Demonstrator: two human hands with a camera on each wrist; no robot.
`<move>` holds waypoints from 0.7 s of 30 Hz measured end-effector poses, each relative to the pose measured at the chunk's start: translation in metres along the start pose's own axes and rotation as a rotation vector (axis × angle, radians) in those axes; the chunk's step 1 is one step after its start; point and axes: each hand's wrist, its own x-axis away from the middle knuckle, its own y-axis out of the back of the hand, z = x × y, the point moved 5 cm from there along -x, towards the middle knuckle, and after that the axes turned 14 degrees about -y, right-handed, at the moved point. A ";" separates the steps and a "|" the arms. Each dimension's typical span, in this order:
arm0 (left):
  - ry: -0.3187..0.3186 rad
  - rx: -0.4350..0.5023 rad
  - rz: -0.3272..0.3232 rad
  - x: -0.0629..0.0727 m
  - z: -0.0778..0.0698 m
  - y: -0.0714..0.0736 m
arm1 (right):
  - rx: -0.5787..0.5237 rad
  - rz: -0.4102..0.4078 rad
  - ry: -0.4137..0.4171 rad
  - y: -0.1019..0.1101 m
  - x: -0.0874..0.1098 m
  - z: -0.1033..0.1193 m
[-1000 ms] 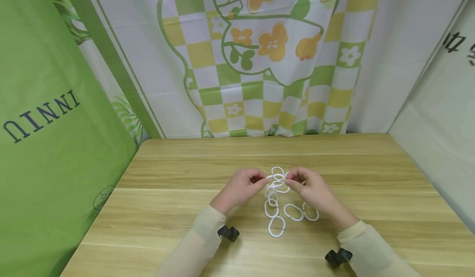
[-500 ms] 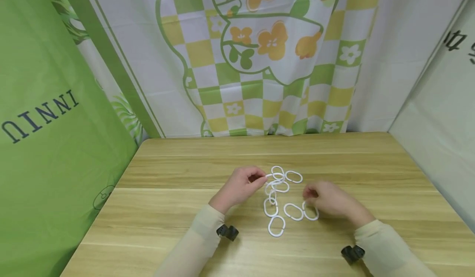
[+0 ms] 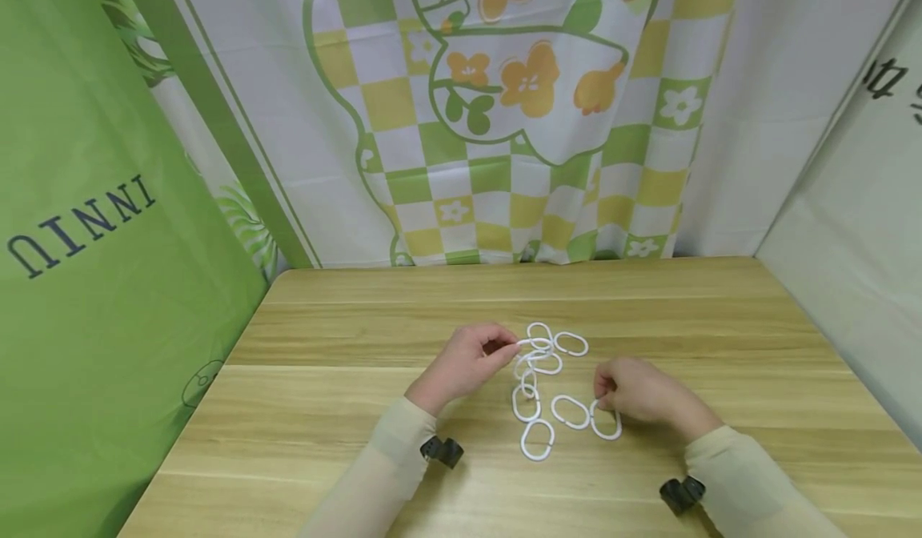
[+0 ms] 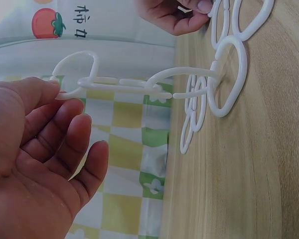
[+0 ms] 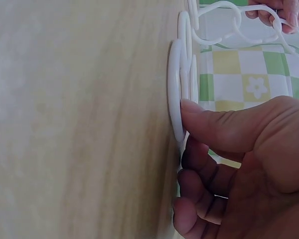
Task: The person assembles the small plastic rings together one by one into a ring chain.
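Observation:
My left hand (image 3: 464,366) pinches a white oval link (image 4: 85,53) between thumb and fingertip, with the other fingers loosely bent. From it a chain of white plastic links (image 4: 119,88) hangs down toward the table; its lowest link (image 3: 535,459) lies flat there. My right hand (image 3: 651,394) pinches another oval link (image 5: 174,84) by its edge, thumb on the near side, with that link low at the tabletop. Just left of it lies a separate link (image 3: 554,407), very close to or touching it. Each link shows a small gap in its rim.
Beyond the chain, more white links (image 3: 571,334) lie on the wooden table (image 3: 360,322). A checked, flowered curtain (image 3: 490,194) hangs behind the table's far edge. Green cloth (image 3: 94,314) borders the left side, pale cloth (image 3: 857,242) the right.
My right hand has left the chain near my left hand, moved right and toward me, and grasped the rightmost link, shifting it slightly. My left hand stays nearly still, holding its link.

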 end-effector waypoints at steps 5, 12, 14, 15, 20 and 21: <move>-0.004 -0.003 -0.003 0.000 -0.001 0.000 | 0.008 -0.002 -0.014 0.000 0.001 0.001; 0.008 0.005 0.010 0.001 0.000 -0.002 | -0.056 -0.027 -0.048 0.001 0.000 0.000; 0.014 0.006 0.014 0.001 0.001 -0.003 | -0.102 -0.036 -0.054 0.002 -0.001 0.002; 0.016 0.008 0.015 0.001 0.002 -0.003 | -0.124 -0.042 -0.052 0.003 -0.001 0.003; 0.015 0.007 0.016 0.000 0.003 -0.004 | -0.219 -0.081 -0.033 0.010 0.000 0.012; 0.015 0.004 0.018 0.001 0.004 -0.005 | -0.230 -0.089 -0.026 0.011 0.000 0.014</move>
